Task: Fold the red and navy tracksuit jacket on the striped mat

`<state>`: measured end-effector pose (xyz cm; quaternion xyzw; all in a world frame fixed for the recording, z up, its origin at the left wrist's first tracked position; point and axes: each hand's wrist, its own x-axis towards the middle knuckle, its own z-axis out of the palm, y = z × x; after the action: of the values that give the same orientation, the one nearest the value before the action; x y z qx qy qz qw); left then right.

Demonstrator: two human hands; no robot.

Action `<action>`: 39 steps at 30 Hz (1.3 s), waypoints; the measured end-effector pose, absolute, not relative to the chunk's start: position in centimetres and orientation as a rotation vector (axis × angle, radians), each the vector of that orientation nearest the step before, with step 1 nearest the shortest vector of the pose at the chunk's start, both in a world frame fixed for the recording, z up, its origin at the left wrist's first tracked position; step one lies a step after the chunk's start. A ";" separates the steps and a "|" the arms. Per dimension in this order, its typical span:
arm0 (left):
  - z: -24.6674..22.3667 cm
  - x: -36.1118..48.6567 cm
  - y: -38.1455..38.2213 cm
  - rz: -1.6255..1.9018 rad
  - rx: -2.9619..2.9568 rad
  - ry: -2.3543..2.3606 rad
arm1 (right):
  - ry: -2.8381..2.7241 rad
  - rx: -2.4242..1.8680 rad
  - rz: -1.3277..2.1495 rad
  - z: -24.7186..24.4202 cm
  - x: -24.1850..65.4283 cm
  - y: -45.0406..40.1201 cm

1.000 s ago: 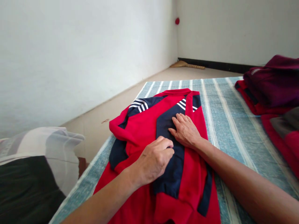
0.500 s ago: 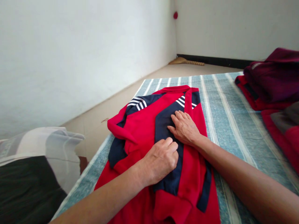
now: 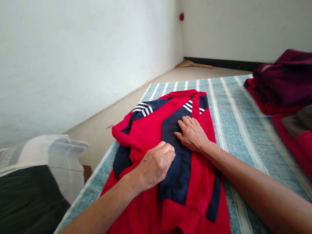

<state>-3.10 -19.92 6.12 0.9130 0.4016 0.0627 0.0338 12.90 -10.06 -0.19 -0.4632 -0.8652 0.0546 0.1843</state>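
A red and navy jacket (image 3: 148, 135) with white stripes at the shoulders lies on a blue striped cloth, its sleeves folded in over the body. My right hand (image 3: 191, 131) rests on the navy panel of the right-hand sleeve, fingers stretched out and slightly spread. Over the middle of the jacket is my left hand (image 3: 156, 165), its fingers curled closed at the inner edge of that sleeve. What the left fingers hold, if anything, is hidden.
Folded maroon clothes (image 3: 282, 84) and red and grey clothes (image 3: 296, 130) are stacked at the right on the striped cloth (image 3: 240, 113). A pale grey cloth (image 3: 63, 152) and a dark cloth (image 3: 31, 198) are at the lower left. A broom (image 3: 195, 65) lies in the corner.
My left hand has moved a little to the left, off the navy sleeve panel, with its fingers still curled. My right hand has stayed in place.
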 end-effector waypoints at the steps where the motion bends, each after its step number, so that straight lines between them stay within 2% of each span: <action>1: 6.1 -2.8 -20.0 0.181 2.810 1.215 | -2.438 -1.307 0.151 -0.2 12.9 -10.1; 13: 5.4 -0.2 -19.7 -0.129 3.056 1.058 | -2.443 -1.302 0.108 -0.4 12.9 -10.0; 24: 5.7 -2.5 -19.6 0.091 2.873 1.281 | -2.433 -1.321 0.128 0.2 12.8 -10.2; 39: 6.6 -4.5 -19.5 0.457 2.813 1.339 | -2.423 -1.336 0.153 0.0 12.5 -10.2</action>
<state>-4.47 -19.55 6.63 0.8933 0.4253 0.1452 -0.0035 12.52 -10.15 -0.03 -0.4739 -0.8594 0.0542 0.1844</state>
